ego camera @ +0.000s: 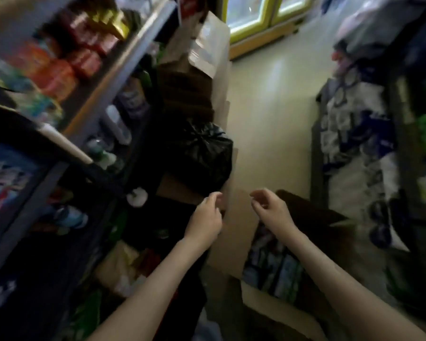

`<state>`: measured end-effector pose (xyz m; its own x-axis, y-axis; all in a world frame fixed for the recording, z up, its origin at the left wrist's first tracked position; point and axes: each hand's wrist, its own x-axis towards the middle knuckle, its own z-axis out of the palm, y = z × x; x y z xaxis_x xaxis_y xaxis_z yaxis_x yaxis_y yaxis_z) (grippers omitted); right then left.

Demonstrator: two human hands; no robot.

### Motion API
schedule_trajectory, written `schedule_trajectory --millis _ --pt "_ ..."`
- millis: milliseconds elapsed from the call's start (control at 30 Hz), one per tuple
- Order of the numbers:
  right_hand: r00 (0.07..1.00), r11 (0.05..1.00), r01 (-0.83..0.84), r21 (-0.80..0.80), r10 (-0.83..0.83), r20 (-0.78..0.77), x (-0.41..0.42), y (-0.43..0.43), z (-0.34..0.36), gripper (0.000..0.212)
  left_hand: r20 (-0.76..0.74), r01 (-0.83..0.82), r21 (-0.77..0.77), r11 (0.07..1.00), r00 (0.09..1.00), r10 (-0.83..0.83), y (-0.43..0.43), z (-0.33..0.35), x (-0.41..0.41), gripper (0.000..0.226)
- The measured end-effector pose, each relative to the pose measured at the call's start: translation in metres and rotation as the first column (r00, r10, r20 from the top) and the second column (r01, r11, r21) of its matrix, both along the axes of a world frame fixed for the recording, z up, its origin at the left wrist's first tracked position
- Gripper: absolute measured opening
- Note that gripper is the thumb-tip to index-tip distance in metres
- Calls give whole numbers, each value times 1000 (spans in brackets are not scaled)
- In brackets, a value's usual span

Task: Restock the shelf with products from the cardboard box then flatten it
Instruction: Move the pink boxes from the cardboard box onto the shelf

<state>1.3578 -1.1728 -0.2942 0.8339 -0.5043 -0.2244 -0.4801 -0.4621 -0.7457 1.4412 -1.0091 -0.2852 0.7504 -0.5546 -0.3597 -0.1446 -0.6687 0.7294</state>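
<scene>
Both hands are out in front with nothing in them: the left hand (205, 215) and right hand (272, 210) have loosely curled fingers that are apart, not gripping anything. They hover just above the cardboard box (234, 237), which sits at 6 o'clock from the right hand, flaps up, with products (278, 264) packed inside.

The frame is pretty blurry, so I think the biggest risk is grabbing in a hurry. A pack could catch on the upright flap and tip the box, or slip on the way over. The shelf (113, 77) at 9 to 10 o'clock already looks crammed, so pushing something in could knock its neighbours off.

There's a tied black bag (207, 153) at 12 o'clock from the left hand, with brown paper bags (202, 52) stacked beyond it, crowding the shelf end. Wrapped packs (349, 134) at 3 o'clock narrow the floor (276, 107), so there isn't much room to flatten the box later.
</scene>
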Motion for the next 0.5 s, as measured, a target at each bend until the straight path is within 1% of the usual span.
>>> schedule_trajectory --millis 67,133,200,267,400,500 --pt "993 995 83 57 -78 -90 -41 -29 -51 15 -35 28 49 998 999 -26 -27 -51 -24 39" --pt "970 980 177 90 -158 -183 -86 -56 -107 16 -105 60 88 994 993 -51 -53 -102 -55 40" --pt "929 957 268 110 -227 -293 -132 -80 -161 17 -190 75 97 993 980 -55 -79 -150 -91 41" --pt "873 924 358 133 -281 -398 -176 -98 -209 18 -244 86 96 992 968 -60 -104 -197 -126 41" --pt "779 870 471 146 -332 -532 -236 -122 -300 22 -313 149 168 975 945 -91 -144 -290 -177 44" --pt "743 870 474 137 -312 -592 -252 -129 -365 32 -322 200 227 953 939 -121 -162 -357 -196 46"
